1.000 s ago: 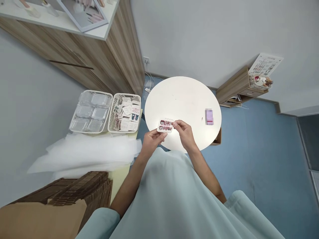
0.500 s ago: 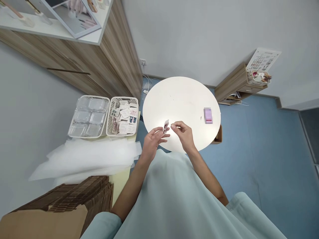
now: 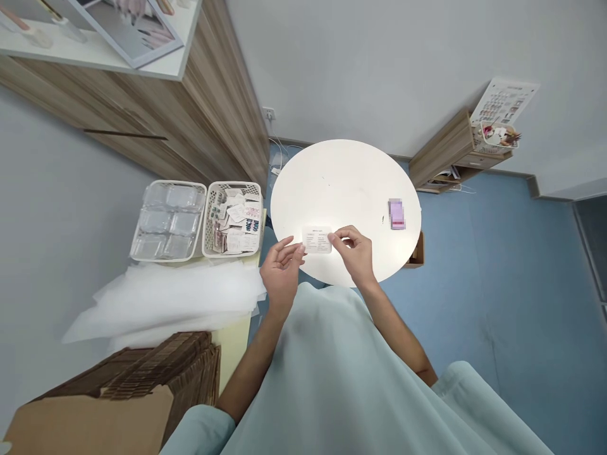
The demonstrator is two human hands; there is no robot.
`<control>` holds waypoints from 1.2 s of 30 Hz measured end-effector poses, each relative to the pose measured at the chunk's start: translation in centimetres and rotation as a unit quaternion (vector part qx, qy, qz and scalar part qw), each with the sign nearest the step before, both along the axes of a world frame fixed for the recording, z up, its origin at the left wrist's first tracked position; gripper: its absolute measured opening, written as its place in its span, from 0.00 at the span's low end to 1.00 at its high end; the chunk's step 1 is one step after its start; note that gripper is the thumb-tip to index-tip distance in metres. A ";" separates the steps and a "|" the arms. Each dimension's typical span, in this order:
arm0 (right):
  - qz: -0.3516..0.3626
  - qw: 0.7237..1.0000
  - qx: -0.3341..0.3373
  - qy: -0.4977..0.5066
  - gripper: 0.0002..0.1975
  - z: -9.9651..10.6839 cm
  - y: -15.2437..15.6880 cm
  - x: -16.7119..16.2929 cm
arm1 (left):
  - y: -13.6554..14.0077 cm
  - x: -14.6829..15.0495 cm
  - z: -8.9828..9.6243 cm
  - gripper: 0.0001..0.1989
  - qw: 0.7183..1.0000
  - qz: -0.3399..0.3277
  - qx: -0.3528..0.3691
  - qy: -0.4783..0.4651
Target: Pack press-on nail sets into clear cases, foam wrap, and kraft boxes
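A small white card (image 3: 317, 240) with printed lines of text facing me is held between my two hands, over the near edge of a round white table (image 3: 341, 177). My left hand (image 3: 281, 268) pinches its left edge between thumb and fingers. At the card's upper right corner, my right hand (image 3: 355, 253) grips it with thumb and forefinger. The card's other face is turned away. On the table's right part lies a purple item (image 3: 397, 214), blurred out, with a tiny dark piece beside it.
To my left stand a white basket (image 3: 205, 221) of printed cards and packets, and another basket (image 3: 135, 249) of clear plastic boxes. White foam sheets (image 3: 175, 303) and folded brown cardboard (image 3: 95, 417) lie nearer. A wooden cabinet (image 3: 222, 82) rises behind; a low shelf (image 3: 441, 148) stands right.
The card has turned from its slanted, colourful face to its text side, now lying level. My right hand has come to grip its right corner; before, it was slightly apart.
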State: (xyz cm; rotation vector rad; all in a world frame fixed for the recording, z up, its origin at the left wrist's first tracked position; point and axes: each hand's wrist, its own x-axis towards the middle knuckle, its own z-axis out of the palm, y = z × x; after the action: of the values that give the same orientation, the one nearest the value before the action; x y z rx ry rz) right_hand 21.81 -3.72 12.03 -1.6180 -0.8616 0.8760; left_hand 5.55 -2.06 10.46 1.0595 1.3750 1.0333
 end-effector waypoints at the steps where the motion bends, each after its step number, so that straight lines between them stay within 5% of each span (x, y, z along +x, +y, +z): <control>1: 0.006 1.000 -0.003 0.009 0.13 0.0 0.1 0.2 | 0.1 -0.1 0.1 0.25 1.000 0.003 -0.011 -0.005; 8: 0.038 0.997 -0.002 0.062 0.16 0.4 0.1 0.8 | 0.8 -1.3 0.3 0.27 0.987 -0.041 -0.092 -0.125; 14: 0.112 0.982 0.018 0.153 0.17 0.8 -0.1 0.8 | 1.0 -1.7 -0.3 0.34 0.876 -0.219 -0.229 -0.364; 17: 0.137 0.974 0.015 0.177 0.19 0.6 -0.1 0.8 | 0.5 -1.4 -0.5 0.36 0.853 -0.234 -0.236 -0.401; 21: 0.101 0.985 0.002 0.139 0.16 0.0 0.1 0.5 | 0.1 -1.0 -0.6 0.35 0.894 -0.200 -0.191 -0.354; 24: 0.036 0.996 0.013 0.085 0.13 -0.1 0.0 0.3 | 0.1 -0.7 -0.7 0.33 0.950 -0.137 -0.136 -0.244; 27: 0.046 0.997 0.023 0.051 0.12 0.1 -0.2 0.0 | 0.1 -0.4 -0.8 0.34 0.989 -0.059 -0.072 -0.115; 36: 0.048 0.998 0.034 -0.036 0.10 -0.1 -0.4 -1.1 | -0.7 0.1 -0.9 0.37 0.996 -0.026 0.066 0.054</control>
State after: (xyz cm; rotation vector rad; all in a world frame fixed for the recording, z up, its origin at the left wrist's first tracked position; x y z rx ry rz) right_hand 20.72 -4.17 11.97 -1.5666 -1.0176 0.8496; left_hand 5.67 -2.77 9.52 1.2579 1.3720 1.0539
